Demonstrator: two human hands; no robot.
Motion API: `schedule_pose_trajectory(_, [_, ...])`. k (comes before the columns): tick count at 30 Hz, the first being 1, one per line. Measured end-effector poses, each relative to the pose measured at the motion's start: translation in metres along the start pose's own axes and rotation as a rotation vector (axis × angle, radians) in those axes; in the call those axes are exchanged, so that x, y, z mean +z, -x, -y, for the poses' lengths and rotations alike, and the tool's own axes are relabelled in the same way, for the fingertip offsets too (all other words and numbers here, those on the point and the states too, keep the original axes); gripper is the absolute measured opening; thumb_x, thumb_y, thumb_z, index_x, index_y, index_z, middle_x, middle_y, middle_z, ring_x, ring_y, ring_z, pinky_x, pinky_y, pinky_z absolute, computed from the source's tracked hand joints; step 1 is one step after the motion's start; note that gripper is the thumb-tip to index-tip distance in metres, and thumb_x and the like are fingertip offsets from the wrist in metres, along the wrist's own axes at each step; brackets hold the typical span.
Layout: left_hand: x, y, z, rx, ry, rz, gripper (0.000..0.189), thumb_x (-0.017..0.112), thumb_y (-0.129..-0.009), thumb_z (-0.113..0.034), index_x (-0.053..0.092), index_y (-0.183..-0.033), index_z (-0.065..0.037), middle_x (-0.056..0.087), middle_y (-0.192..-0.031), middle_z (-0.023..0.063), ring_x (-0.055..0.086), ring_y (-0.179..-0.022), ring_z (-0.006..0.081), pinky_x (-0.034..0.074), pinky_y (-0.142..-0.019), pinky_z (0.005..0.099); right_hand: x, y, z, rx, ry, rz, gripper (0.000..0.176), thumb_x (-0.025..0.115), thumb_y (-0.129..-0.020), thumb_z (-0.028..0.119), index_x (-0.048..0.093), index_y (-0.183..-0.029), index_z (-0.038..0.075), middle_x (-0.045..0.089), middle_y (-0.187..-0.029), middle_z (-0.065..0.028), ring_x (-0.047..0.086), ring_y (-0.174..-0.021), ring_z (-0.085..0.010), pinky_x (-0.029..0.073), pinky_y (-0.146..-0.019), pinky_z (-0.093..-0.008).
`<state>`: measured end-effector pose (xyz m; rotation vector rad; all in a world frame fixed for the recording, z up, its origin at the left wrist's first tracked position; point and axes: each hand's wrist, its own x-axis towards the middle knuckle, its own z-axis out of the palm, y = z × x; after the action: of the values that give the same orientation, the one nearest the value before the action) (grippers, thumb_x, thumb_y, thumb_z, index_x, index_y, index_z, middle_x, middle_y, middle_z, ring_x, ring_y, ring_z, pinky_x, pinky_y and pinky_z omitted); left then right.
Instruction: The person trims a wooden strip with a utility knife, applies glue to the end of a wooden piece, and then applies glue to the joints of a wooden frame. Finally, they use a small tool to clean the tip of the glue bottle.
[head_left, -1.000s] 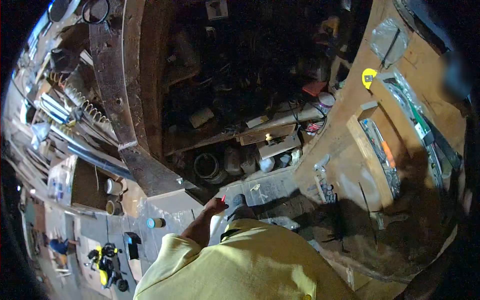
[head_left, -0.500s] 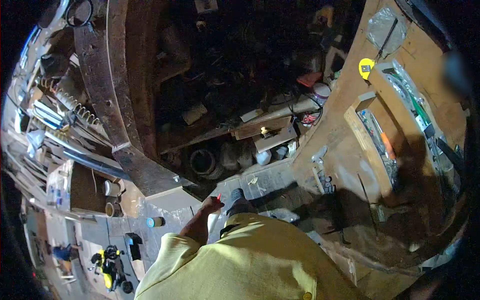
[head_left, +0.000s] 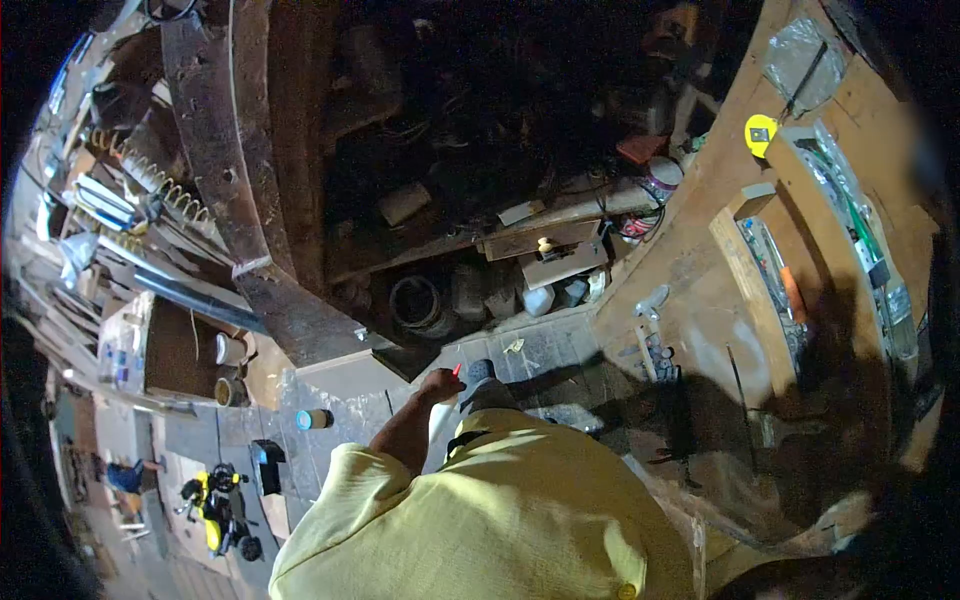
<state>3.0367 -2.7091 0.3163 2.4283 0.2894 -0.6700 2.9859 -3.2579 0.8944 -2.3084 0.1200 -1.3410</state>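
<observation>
left hand [head_left: 440, 385] clenches a small red object [head_left: 458, 369], too tiny to identify; right hand out of view.

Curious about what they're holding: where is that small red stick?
The red stick pokes from the left hand, mid-frame in the head view, beside the grey shoe.

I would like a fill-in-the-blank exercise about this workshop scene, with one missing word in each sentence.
1. The left hand holds a thin stick of ___ colour.
2. The person's shirt is ___.
3. The workbench on the right is made of ___.

Missing words: red; yellow; wood.
</observation>
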Motion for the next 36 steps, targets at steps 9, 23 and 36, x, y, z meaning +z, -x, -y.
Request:
schedule_pose_trajectory(9, [-0.014,0.028,0.0,-0.051,0.027,-0.089,0.05,0.074,-0.073,-0.048,0.068,-0.089,-0.002,0.069,-0.09,0.0211,0.067,-0.085,0.036,0.051,-0.074,0.0463,0.165,0.154,0.002,0.644,-0.883,1.23,0.018,0.051,-0.102,0.015,0.06,-0.11,0.002,0.044,-0.071,0.0046,0.036,-0.054,-0.003,0.028,-0.048,-0.0212])
schedule_pose_trajectory(23, [-0.187,0.152,0.041,-0.2,0.74,-0.719,0.032,0.071,-0.08,-0.032,0.067,-0.084,-0.001,0.068,-0.074,0.0089,0.063,-0.068,0.0152,0.051,-0.067,0.0341,0.252,0.171,0.104,0.28,-0.783,1.193,0.019,0.066,-0.087,-0.001,0.066,-0.105,-0.005,0.066,-0.089,-0.0091,0.062,-0.065,-0.011,0.052,-0.057,-0.0252])
schedule_pose_trajectory(36, [-0.395,0.228,0.099,0.016,0.687,-0.529,0.031,0.073,-0.082,-0.031,0.065,-0.082,0.0,0.066,-0.073,0.0072,0.06,-0.065,0.0127,0.049,-0.062,0.0314,0.329,0.261,0.388,0.562,-1.501,1.215,0.027,0.045,-0.105,0.027,0.052,-0.091,0.005,0.052,-0.073,-0.0057,0.052,-0.062,-0.0162,0.045,-0.055,-0.0301])
